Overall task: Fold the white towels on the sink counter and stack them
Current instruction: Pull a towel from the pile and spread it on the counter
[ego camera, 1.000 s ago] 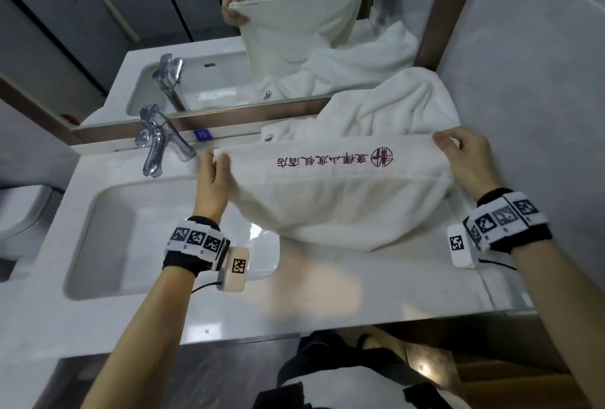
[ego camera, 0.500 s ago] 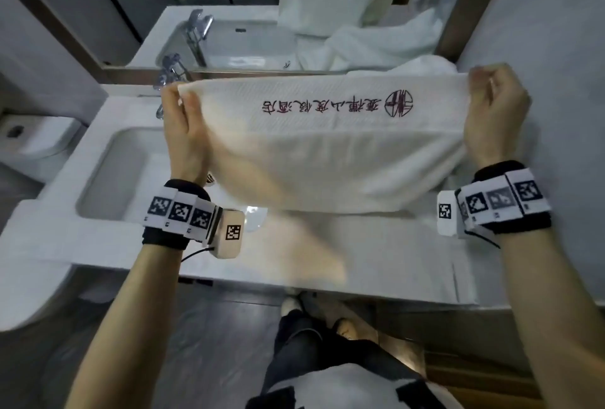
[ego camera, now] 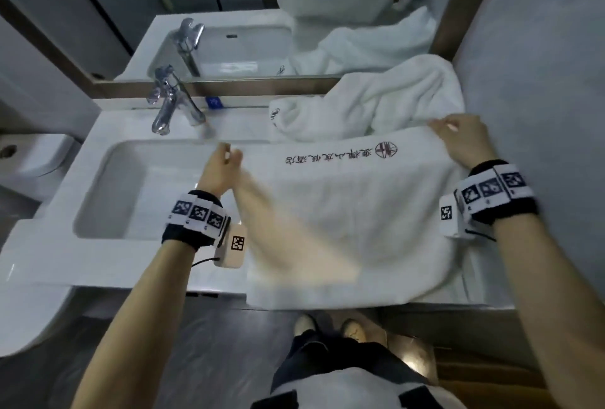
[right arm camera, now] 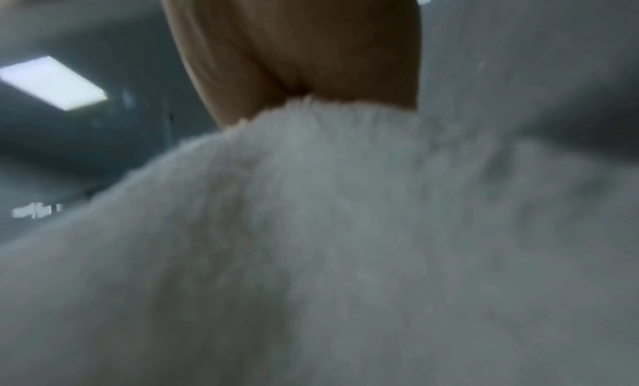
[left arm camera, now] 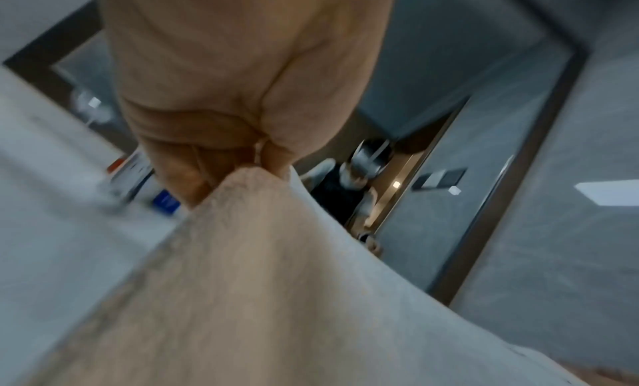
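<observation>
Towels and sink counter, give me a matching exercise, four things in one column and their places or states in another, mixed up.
1. printed towel
2. crumpled towel
3. faucet
4. left hand

A. behind the basin
B. heaped at the counter's back, by the mirror
C. pinching a towel corner
D. stretched between both hands

Pairs: 1-D, 2-B, 3-A, 4-C

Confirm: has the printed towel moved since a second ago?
Yes. The printed towel has come down toward the counter, its near edge now draping over the front.
</observation>
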### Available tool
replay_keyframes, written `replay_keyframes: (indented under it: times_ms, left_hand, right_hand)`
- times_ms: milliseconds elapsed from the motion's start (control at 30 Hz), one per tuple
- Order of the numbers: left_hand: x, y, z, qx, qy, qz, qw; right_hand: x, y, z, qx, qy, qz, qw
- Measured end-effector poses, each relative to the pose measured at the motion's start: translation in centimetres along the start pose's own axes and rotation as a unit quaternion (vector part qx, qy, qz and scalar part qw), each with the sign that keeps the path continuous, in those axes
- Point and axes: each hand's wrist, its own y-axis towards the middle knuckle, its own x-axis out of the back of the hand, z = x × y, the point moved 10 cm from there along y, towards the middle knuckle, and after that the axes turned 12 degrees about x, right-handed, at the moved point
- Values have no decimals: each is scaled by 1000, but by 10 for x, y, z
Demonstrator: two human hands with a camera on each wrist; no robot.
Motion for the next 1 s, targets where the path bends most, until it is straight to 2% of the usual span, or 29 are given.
replay_keyframes:
  times_ms: [100,200,300,400,467,567,667,767,900,1000]
  left_hand:
    - [-26,27,24,33,10,-8,999]
    - [-40,51,24,55,7,-25,998]
    - [-49,70,23,67,-5,-24,997]
    - [-58,81,34,88,-14,-18,996]
    - [-66,84,47,107,-8,11,994]
    - [-80,86,72,129,27,73,989]
    - [-89,81,94,134,81,108,982]
    - [-85,82,95,110,50,92,988]
    - [-75,78,83,100,-31,55,993]
    - [-75,72,85,118,-22,51,991]
  right_hand:
    - [-32,8,-25,-30,41,-16,999]
    - [-38,25,-34,-25,44,-69,996]
    - [-42,31,-47,-45,99,-102,989]
    - [-62,21,-63,-73,162,-65,982]
    - [-72,7,-73,-85,200,-48,975]
    - [-78,-15,-91,-123,172,-30,977]
    - [-83,-24,-101,-135,196,-18,971]
    - [-79,-27,-99,-137,146,-7,980]
    - [-68,-20,-81,-67,120,-13,990]
    - [-68,-22,-87,-102,105,-12,989]
